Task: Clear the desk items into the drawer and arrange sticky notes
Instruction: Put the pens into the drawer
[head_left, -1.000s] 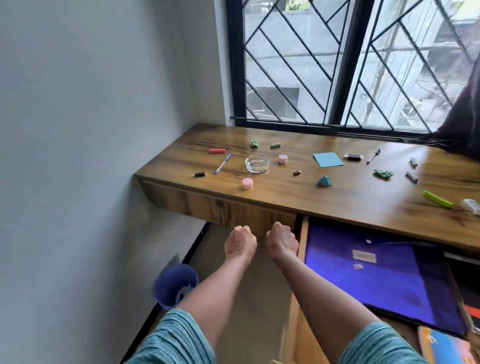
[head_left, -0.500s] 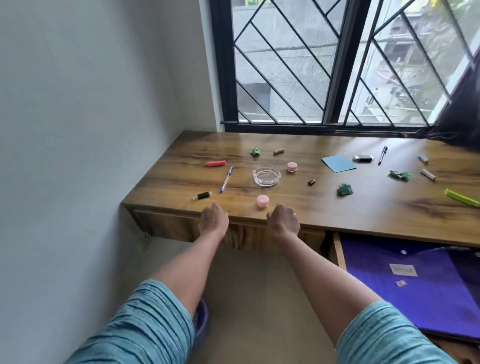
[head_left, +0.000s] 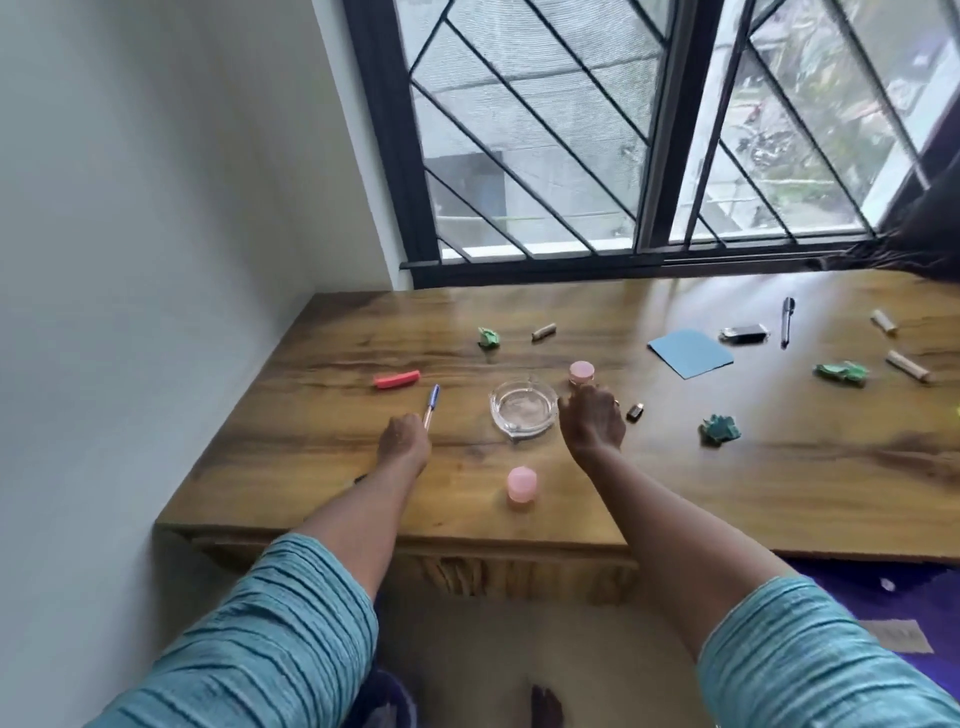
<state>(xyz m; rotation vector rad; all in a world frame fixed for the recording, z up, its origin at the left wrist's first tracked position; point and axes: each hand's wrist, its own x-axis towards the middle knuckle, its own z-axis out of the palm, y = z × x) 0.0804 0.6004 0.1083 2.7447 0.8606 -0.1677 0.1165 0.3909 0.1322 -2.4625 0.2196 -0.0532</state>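
A blue-capped pen (head_left: 430, 407) lies on the wooden tabletop (head_left: 322, 447), its near end hidden under my left hand (head_left: 404, 440); I see that grip curled at the pen, though I cannot tell whether the fingers have actually closed on it. My right hand (head_left: 592, 420) hovers loosely open, holding nothing, its fingers just beside the right rim of a clear glass ashtray (head_left: 522, 406) and just short of a small pink jar (head_left: 581, 373) behind it. A second pink jar (head_left: 521, 484) stands between my two forearms, near the front edge. Left of the pen lies a red eraser-like bar (head_left: 396, 379). Farther back I see a crumpled green note (head_left: 489, 338) and a short brown stub (head_left: 544, 331). To the right of my right hand sit a tiny dark clip (head_left: 635, 411), a crumpled teal note (head_left: 719, 429), a blue sticky pad (head_left: 691, 353), a black-and-silver object (head_left: 744, 333), a dark pen (head_left: 787, 321) and another crumpled green note (head_left: 841, 373). Purple folders (head_left: 914, 587) show in the open drawer at lower right.
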